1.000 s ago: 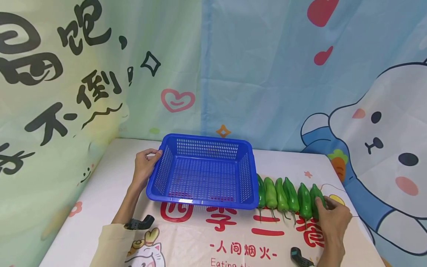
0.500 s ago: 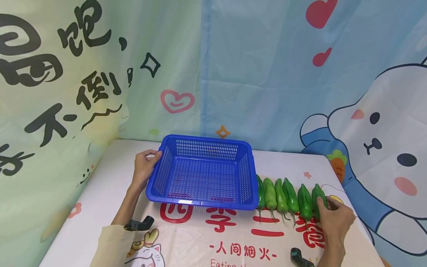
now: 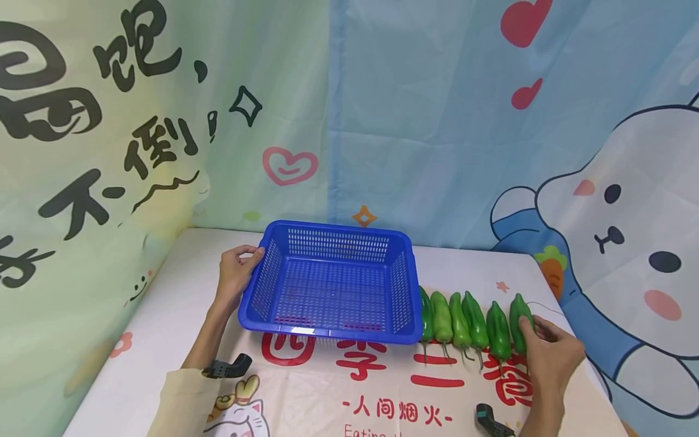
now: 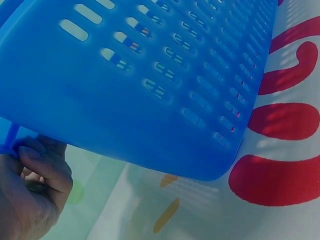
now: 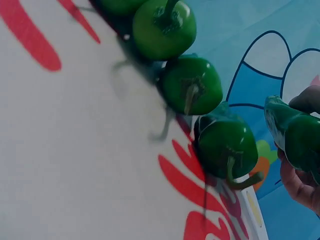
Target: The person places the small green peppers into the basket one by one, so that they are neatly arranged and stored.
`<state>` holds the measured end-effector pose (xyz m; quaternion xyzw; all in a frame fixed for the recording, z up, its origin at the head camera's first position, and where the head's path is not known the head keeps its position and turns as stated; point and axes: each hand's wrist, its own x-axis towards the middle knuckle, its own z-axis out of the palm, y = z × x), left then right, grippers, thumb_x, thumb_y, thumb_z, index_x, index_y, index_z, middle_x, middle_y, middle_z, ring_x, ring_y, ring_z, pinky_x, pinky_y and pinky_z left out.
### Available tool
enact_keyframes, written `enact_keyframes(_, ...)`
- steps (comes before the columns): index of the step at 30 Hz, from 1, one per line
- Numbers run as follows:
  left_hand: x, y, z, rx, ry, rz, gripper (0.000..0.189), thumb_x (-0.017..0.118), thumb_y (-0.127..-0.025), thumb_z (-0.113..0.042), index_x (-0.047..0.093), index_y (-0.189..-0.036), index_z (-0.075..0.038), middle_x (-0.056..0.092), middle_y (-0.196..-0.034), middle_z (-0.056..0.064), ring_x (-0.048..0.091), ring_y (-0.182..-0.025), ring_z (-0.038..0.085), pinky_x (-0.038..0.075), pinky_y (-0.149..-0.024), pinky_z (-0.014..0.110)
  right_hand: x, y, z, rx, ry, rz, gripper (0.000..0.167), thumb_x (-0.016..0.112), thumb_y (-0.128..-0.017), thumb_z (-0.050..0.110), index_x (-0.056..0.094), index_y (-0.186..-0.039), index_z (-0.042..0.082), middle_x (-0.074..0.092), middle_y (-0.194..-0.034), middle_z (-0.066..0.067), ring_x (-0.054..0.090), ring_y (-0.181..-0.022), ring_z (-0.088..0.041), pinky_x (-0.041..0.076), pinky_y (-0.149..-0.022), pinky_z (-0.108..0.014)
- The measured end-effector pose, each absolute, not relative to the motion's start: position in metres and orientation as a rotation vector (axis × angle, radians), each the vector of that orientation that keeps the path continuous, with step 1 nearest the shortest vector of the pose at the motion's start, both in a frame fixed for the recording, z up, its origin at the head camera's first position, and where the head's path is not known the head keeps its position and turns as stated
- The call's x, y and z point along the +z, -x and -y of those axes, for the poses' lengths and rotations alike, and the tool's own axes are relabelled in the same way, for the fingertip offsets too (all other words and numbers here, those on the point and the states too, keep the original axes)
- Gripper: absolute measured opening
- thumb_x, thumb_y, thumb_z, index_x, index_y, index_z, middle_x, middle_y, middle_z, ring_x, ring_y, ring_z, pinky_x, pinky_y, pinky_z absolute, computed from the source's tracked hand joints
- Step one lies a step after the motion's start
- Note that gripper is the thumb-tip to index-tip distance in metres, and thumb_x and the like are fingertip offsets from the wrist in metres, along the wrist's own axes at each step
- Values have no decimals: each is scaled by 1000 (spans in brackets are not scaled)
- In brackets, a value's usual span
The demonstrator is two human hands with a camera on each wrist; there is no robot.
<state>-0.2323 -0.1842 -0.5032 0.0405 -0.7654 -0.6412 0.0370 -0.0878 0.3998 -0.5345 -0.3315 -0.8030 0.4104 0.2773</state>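
Observation:
A blue plastic basket (image 3: 333, 282) with slotted walls stands mid-table with nothing in it. My left hand (image 3: 235, 273) grips its left rim; in the left wrist view the thumb and fingers (image 4: 47, 165) pinch that rim. At the right end of a row of green peppers (image 3: 474, 318), my right hand (image 3: 551, 349) holds one green pepper (image 3: 517, 321) between thumb and fingers. The right wrist view shows this held pepper (image 5: 297, 132) apart from its neighbour (image 5: 227, 145), which lies on the cloth with its stem toward me.
The leftmost pepper (image 3: 426, 314) lies close against the basket's right side. A printed cloth (image 3: 398, 376) with red characters covers the table. Behind it hangs a patterned curtain (image 3: 415, 121). Each wrist wears a black device, such as the left one (image 3: 229, 366).
My right hand has shifted slightly right, and the pepper in it has moved up and away from its neighbour. My left hand and the basket have stayed put.

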Motion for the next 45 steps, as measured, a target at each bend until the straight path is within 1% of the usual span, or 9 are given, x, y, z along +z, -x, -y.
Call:
enact_keyframes(2,-503,232,184,-1973,-126,2345,40,66,-111,-25,66,-123,13,81,-83,15,74,-58,8,61,-53,23,-532,88,-399,1145,887,2129,49,79,-99,40,78,-130,2,62,-86,29,58,-76,13,46,-70,3)
enact_keyframes(3,-503,232,185,-1974,-126,2345,40,66,-111,-25,66,-123,13,81,-82,15,74,-58,8,61,-53,23,-530,88,-398,1164,885,2118,50,79,-99,40,78,-131,1,60,-84,33,59,-76,14,47,-70,3)
enact_keyframes(6,-503,232,185,-1978,-124,2344,41,66,-111,-25,65,-123,14,81,-81,14,74,-58,8,61,-53,23,-526,89,-396,1232,886,2081,51,80,-99,39,77,-132,0,58,-82,36,61,-76,15,48,-70,2)
enact_keyframes(15,-504,233,185,-1968,-124,2341,41,67,-111,-26,66,-122,13,80,-79,9,74,-57,7,61,-53,23,-516,95,-387,1368,948,2052,56,80,-99,43,74,-137,2,59,-79,37,62,-79,17,49,-71,2)
enact_keyframes(20,-504,234,184,-1975,-137,2340,41,67,-111,-26,66,-121,13,80,-78,8,73,-57,7,60,-52,23,-512,96,-378,1457,902,2005,53,83,-98,36,74,-136,-1,65,-81,34,66,-80,14,51,-71,0)
enact_keyframes(24,-504,236,183,-1971,-138,2345,40,67,-111,-26,66,-121,13,79,-76,5,72,-56,6,59,-52,23,-509,98,-369,1475,846,2001,51,83,-98,34,76,-133,-1,68,-84,32,67,-85,11,52,-75,0)
enact_keyframes(32,-503,236,183,-1980,-124,2336,40,67,-111,-25,66,-120,13,78,-74,4,72,-55,6,59,-51,22,-500,102,-356,1431,892,2067,56,82,-98,45,77,-133,3,65,-83,35,63,-91,11,49,-77,1)
enact_keyframes(40,-504,235,183,-1976,-140,2345,40,67,-111,-26,66,-121,13,79,-75,4,72,-56,6,60,-52,22,-494,106,-348,1516,931,2068,59,82,-97,47,75,-136,3,65,-83,34,62,-93,9,50,-77,1)
enact_keyframes(45,-503,234,184,-1973,-150,2344,40,67,-111,-26,66,-121,12,79,-75,4,73,-56,7,60,-52,22,-490,109,-339,1525,916,2067,58,83,-97,46,76,-135,4,66,-83,34,62,-98,7,49,-79,1)
